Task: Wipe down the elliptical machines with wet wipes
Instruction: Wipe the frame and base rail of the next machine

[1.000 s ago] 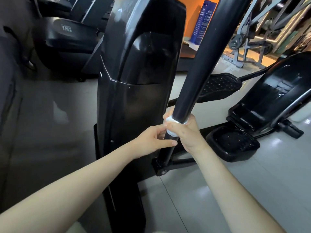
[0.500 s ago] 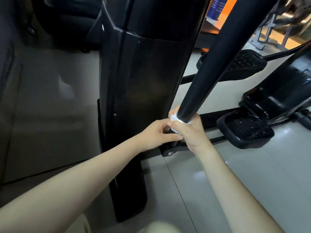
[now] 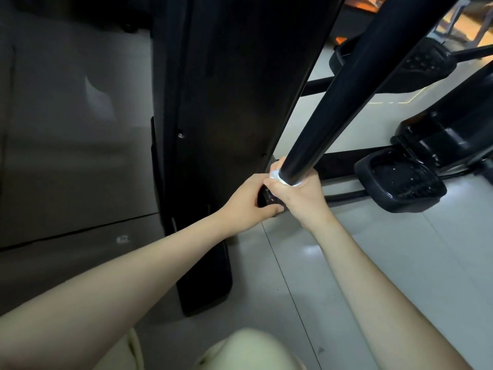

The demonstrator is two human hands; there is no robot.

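Note:
A thick black elliptical arm bar [image 3: 344, 89] slants from the upper right down to the middle of the view. My right hand [image 3: 298, 198] grips its lower end with a white wet wipe [image 3: 277, 178] wrapped round the bar under the fingers. My left hand [image 3: 248, 201] holds the dark joint at the bar's foot, thumb below and fingers curled behind it. The machine's tall black housing [image 3: 226, 89] stands just to the left of both hands.
A black foot pedal [image 3: 400, 185] lies low on the right, a second pedal [image 3: 416, 68] farther back. The housing's base foot [image 3: 208, 284] reaches toward me across grey floor tiles [image 3: 400, 263]. My knees in pale trousers [image 3: 245, 351] show at the bottom edge.
Both hands have slid down the bar toward its lower joint, and my view has tilted further down toward the floor. The left hand now curls round the joint.

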